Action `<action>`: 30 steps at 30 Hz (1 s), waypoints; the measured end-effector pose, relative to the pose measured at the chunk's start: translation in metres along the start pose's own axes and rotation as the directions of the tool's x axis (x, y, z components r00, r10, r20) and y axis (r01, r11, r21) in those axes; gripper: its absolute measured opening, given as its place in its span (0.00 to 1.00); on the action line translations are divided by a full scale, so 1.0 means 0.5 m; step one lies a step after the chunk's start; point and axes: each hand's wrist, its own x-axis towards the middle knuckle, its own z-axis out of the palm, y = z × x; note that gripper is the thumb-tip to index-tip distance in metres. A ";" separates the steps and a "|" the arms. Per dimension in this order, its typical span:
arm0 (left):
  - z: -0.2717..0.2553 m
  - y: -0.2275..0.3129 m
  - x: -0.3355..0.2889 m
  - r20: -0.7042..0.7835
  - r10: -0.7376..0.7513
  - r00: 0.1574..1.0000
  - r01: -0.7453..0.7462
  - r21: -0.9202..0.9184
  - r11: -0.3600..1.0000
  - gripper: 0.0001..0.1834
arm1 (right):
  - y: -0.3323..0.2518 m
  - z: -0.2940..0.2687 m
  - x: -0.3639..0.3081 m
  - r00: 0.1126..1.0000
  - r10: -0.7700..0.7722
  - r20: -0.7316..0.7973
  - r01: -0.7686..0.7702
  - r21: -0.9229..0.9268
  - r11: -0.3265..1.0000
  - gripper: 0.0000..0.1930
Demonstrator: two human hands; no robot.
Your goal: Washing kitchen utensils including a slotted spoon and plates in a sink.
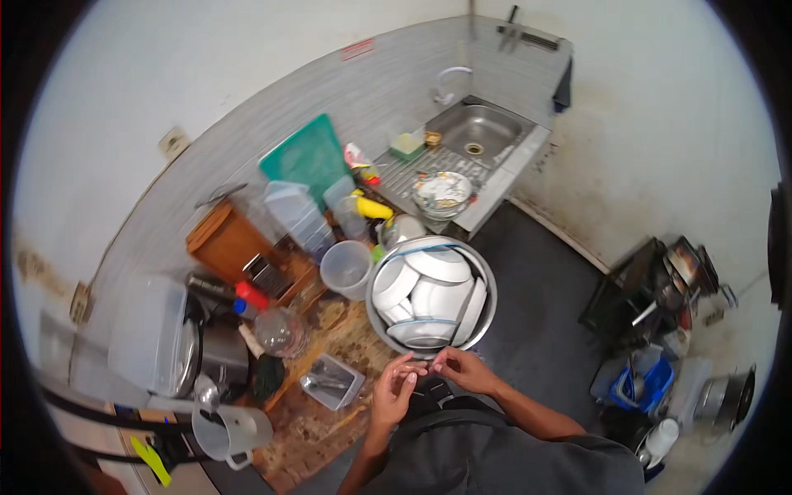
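My left hand [398, 388] and my right hand [464, 370] are close together in front of my dark apron [487, 445], just short of the basin's near rim. The fingertips of both are drawn into a pinch. Whatever lies between them, if anything, is too small to make out. Beyond my hands a round metal basin [490, 328] stands at the table's right end. White bowls and plates [438, 297], several with a blue rim, are heaped in it, some tilted on edge.
Left of the basin, the worn wooden table [330, 412] carries a clear tub [346, 269], a tray of cutlery [332, 382] and a clear jug [231, 432]. Farther off is a steel sink [478, 128] with dirty dishes [443, 193] on its drainboard. A blue crate [645, 384] sits at right.
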 end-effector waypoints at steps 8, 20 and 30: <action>0.058 -0.029 0.123 0.383 -0.084 0.920 0.113 -0.056 0.992 0.22 | -0.026 -0.050 -0.100 0.893 0.024 -0.450 -0.069 -0.085 0.994 0.09; 0.179 -0.060 0.178 0.738 -0.097 0.668 0.249 -0.099 0.963 0.22 | -0.008 -0.054 -0.259 0.627 -0.001 -0.779 0.054 0.042 0.998 0.09; 0.353 -0.081 0.155 0.745 -0.096 0.660 0.188 -0.040 0.981 0.20 | 0.027 -0.123 -0.454 0.518 0.065 -0.853 -0.011 0.069 0.998 0.07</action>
